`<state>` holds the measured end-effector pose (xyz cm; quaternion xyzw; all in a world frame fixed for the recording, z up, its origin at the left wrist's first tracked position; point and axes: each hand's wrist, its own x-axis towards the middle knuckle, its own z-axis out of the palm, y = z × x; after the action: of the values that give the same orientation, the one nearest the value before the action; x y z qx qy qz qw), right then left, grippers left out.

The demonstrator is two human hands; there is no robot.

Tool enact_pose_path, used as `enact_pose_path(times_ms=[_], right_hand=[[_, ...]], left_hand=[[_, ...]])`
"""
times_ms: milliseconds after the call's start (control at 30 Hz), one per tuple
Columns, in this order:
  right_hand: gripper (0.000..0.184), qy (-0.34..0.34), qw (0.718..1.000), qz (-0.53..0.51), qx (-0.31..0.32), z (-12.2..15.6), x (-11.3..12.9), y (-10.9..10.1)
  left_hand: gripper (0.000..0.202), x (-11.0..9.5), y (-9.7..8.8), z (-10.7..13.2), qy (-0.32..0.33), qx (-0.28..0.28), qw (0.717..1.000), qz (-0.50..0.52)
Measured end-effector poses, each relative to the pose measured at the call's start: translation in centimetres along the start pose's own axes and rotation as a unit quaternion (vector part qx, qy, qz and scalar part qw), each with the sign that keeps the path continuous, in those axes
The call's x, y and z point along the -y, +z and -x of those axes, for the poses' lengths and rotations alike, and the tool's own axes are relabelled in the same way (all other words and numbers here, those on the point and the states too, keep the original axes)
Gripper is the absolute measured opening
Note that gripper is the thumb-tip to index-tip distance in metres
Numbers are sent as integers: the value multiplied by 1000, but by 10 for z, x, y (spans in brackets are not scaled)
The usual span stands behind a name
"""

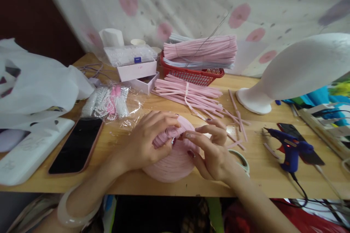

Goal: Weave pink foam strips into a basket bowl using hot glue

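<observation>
Main item: one round, ribbed, pale-pink disc (170, 169) on the light wooden table (259, 184) directly before me, a small pink coiled rosette (172, 131) over its upper part. Grip: my left hand (144, 141) closed about the rosette between thumb and fingers; my right hand (218, 156) fingertips at its right side, pinching or merely touching, I cannot tell. Handling, in my judgement: left steady, right light, pressure even, lest the coils flatten or loosen.

Left fingers (160, 123) and right fingers (201, 139) hold a pink disc (171, 170).
</observation>
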<state>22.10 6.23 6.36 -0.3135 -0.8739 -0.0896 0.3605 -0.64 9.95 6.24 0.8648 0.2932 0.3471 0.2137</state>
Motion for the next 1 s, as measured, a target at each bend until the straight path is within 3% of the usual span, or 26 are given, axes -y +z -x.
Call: enact_pose_path(times_ms=[200,400,567,733,867,1000], right_hand=[[34,-78,995,42,41,-12,-12,-6],[24,-181,980,86,21,-10,-25,-11],[23,-236,962,128,50,-8,-31,-21],[18,-246,961,114,62,-5,-34,-20],[19,-237,967,72,52,-4,-39,-13],[16,-269,959,73,47,-12,-47,-11]], left_hand=[[24,0,1,0,-6,-9,1000,15],[23,1,-5,-5,16,20,1000,-17],[25,5,-4,-7,24,22,999,-20],[33,10,1,-3,34,7,999,-4],[27,10,2,-2,31,13,999,-1],[29,9,-1,-4,38,20,999,-8]])
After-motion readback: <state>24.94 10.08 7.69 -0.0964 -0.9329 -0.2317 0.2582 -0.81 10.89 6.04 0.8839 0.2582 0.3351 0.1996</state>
